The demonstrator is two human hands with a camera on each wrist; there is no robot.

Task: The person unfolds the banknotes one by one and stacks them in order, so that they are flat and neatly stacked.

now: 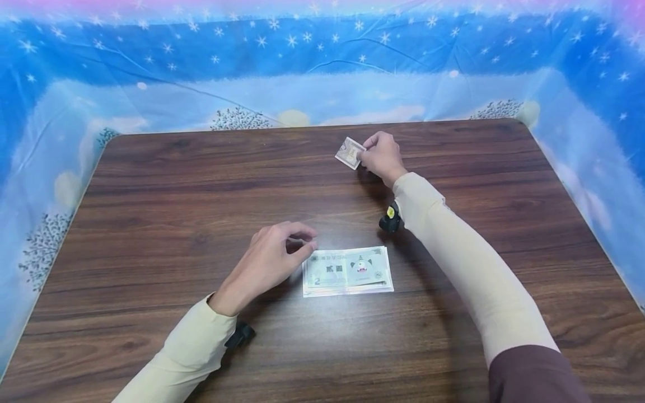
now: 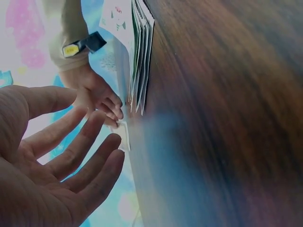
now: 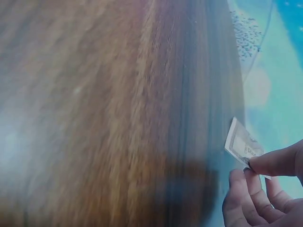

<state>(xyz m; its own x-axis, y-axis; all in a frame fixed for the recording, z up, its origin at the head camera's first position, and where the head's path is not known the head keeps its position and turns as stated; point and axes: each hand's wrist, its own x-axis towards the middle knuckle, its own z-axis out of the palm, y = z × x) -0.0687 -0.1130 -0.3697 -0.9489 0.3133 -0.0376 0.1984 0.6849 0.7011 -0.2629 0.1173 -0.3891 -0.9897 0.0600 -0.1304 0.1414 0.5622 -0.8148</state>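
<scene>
Thumb and fingers of my right hand [image 1: 383,158] pinch a small brownish printed paper note [image 1: 350,153] near the far edge of the table. In the right wrist view the same note [image 3: 244,144] is held at its edge, raised off the wood. A stack of pale green banknotes [image 1: 347,271] lies nearer to me, its top note showing a "2" and a small cartoon face. Seen from the side, the stack [image 2: 137,61] has several layers with loose ends. My left hand [image 1: 272,254] hovers at its left end, fingers loosely bent and holding nothing.
The dark wooden table [image 1: 176,207] has a straight far edge with rounded corners. Blue snowflake cloth [image 1: 312,50] hangs around its back and sides. Each wrist carries a small black camera, one of them [image 1: 390,217] under the right sleeve.
</scene>
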